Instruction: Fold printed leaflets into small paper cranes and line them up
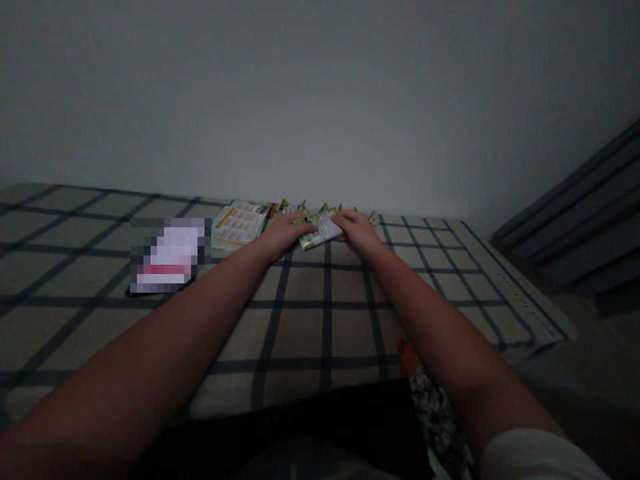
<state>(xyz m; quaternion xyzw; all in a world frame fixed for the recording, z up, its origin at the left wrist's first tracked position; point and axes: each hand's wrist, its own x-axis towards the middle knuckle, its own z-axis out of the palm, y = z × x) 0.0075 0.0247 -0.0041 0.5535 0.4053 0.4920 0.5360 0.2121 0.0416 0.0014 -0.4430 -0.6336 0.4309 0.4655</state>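
Note:
A small green and white printed packet [321, 230] is held between my two hands near the far edge of the checked cloth. My left hand [286, 233] has its thumb laid over the packet's left part, its other fingers mostly hidden. At the packet's right end, my right hand [356, 230] pinches it with the thumb on top. Behind my hands several similar packets show only their upper tips, such as one green tip [325, 207]. What lies under the held packet is hidden.
The checked cloth [300, 333] covers the surface up to a pale wall [320, 100]. Left of my hands lies a flat printed sheet or pouch [243, 223]; farther left is a blurred-out phone-like object [173, 253]. An orange item [409, 357] sits near my right forearm. Grey folds [575, 200] stand at the right.

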